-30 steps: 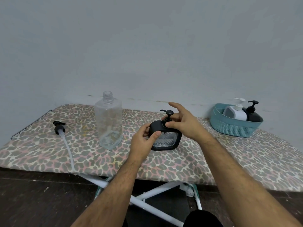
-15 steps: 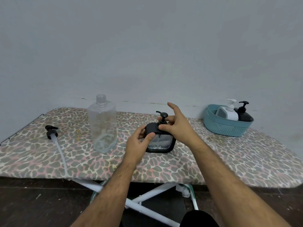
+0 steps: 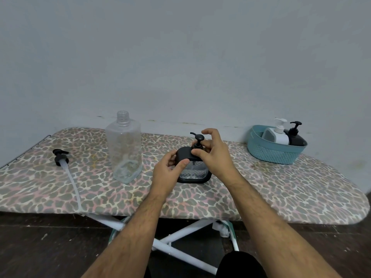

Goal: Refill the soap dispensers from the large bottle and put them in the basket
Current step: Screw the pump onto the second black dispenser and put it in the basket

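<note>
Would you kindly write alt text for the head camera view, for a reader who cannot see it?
Two hands work on a black soap dispenser standing on a leopard-print ironing board: the left hand grips its body, the right hand pinches its pump collar. Left stand an uncapped clear large bottle and its pump; right, a teal basket holds two dispensers.

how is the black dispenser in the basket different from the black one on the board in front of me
The basket dispenser leans inside the teal basket, untouched; the board dispenser stands on the ironing board, held by the left hand, with the right hand at its pump collar. The basket one looks all dark; the board one has a clear patterned window. Both have black pumps.
</note>
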`<action>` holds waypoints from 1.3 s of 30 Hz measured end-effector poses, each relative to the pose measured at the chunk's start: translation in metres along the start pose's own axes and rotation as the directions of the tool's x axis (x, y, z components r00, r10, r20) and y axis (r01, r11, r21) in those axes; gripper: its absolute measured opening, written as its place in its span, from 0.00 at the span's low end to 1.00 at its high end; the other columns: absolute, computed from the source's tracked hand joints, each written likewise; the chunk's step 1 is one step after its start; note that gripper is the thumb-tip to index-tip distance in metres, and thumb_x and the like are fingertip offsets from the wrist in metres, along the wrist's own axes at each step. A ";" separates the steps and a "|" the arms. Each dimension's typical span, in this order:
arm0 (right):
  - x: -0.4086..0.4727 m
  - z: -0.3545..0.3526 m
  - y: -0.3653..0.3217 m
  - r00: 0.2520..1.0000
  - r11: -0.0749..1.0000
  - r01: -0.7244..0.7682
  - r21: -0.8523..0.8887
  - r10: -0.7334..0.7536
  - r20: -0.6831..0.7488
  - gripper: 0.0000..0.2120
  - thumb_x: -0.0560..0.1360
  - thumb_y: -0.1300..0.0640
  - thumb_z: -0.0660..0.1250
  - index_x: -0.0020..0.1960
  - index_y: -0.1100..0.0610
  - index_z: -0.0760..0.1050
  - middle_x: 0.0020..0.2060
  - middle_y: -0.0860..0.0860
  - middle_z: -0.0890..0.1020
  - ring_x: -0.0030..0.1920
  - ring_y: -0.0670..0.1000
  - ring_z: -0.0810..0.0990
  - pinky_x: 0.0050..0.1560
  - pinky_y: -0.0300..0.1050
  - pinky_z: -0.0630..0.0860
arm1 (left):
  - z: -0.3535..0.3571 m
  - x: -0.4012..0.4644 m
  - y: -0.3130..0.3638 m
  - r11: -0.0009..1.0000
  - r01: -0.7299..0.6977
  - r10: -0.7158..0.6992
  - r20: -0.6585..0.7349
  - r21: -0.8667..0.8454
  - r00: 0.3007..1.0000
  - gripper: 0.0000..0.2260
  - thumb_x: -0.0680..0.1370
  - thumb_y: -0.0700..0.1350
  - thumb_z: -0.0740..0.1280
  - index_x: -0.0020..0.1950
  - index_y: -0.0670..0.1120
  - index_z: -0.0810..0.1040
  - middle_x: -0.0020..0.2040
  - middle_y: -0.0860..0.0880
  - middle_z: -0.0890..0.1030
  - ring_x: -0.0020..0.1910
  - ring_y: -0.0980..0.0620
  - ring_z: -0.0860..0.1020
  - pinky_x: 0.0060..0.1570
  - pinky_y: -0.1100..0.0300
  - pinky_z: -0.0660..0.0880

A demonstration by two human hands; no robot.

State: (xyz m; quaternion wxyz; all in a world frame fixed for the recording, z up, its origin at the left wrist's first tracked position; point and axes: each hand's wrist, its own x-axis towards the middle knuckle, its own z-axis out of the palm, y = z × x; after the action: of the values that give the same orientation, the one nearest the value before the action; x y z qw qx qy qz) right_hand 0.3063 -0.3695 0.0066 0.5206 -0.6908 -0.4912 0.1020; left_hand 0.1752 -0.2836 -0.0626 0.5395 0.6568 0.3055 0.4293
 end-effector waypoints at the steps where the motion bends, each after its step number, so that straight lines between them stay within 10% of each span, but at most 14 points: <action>1: -0.001 0.002 0.000 1.000 1.000 0.002 -0.014 -0.002 -0.011 0.25 0.73 0.60 0.74 0.61 0.46 0.64 0.49 0.47 0.86 0.49 0.47 0.84 0.54 0.49 0.81 | 0.000 0.000 0.000 1.000 -0.001 0.001 -0.003 0.005 1.000 0.20 0.74 0.52 0.73 0.64 0.51 0.76 0.54 0.55 0.81 0.53 0.59 0.79 0.53 0.59 0.78; 10: -0.009 0.012 -0.004 0.993 0.998 -0.010 -0.062 0.003 -0.118 0.21 0.74 0.59 0.73 0.59 0.45 0.65 0.51 0.48 0.84 0.50 0.44 0.82 0.46 0.35 0.76 | -0.001 0.001 -0.002 0.999 -0.038 0.038 -0.014 0.038 0.999 0.20 0.73 0.53 0.74 0.63 0.51 0.77 0.53 0.54 0.81 0.53 0.57 0.79 0.53 0.57 0.79; 24: -0.012 0.022 -0.009 0.979 0.993 -0.063 -0.104 0.041 -0.199 0.21 0.75 0.57 0.72 0.62 0.50 0.65 0.55 0.51 0.84 0.51 0.49 0.83 0.52 0.50 0.81 | -0.001 -0.001 0.002 0.997 -0.019 0.020 -0.008 0.069 1.000 0.18 0.73 0.53 0.75 0.60 0.53 0.77 0.53 0.54 0.81 0.54 0.57 0.79 0.56 0.53 0.79; 30: -0.006 0.011 -0.001 0.992 0.996 -0.088 -0.007 0.087 -0.092 0.31 0.73 0.55 0.75 0.71 0.47 0.64 0.59 0.51 0.82 0.58 0.48 0.81 0.60 0.49 0.78 | -0.003 -0.001 0.001 0.999 -0.004 0.003 0.021 0.042 1.000 0.23 0.73 0.56 0.74 0.65 0.50 0.77 0.56 0.53 0.81 0.55 0.56 0.79 0.58 0.52 0.79; 34: -0.007 -0.007 0.006 0.992 0.979 -0.108 0.171 0.117 -0.046 0.31 0.74 0.61 0.74 0.72 0.50 0.65 0.54 0.48 0.83 0.46 0.43 0.82 0.56 0.47 0.80 | -0.004 -0.002 0.002 0.999 0.033 -0.033 0.032 0.006 0.999 0.23 0.73 0.56 0.74 0.67 0.52 0.76 0.57 0.54 0.81 0.56 0.56 0.80 0.57 0.50 0.79; 39: -0.013 -0.028 0.022 0.972 0.962 -0.234 0.140 0.227 0.062 0.26 0.75 0.56 0.73 0.71 0.53 0.71 0.60 0.52 0.79 0.54 0.52 0.80 0.47 0.41 0.77 | -0.005 -0.003 0.004 0.999 0.041 -0.041 0.040 0.016 0.998 0.27 0.73 0.59 0.73 0.70 0.54 0.74 0.59 0.53 0.80 0.57 0.54 0.80 0.57 0.49 0.79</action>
State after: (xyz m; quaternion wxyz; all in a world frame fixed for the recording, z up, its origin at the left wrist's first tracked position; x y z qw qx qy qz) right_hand 0.3311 -0.3967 -0.0038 0.5432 -0.7006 -0.4104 0.2135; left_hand 0.1691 -0.2853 -0.0596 0.5492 0.6631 0.3111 0.4023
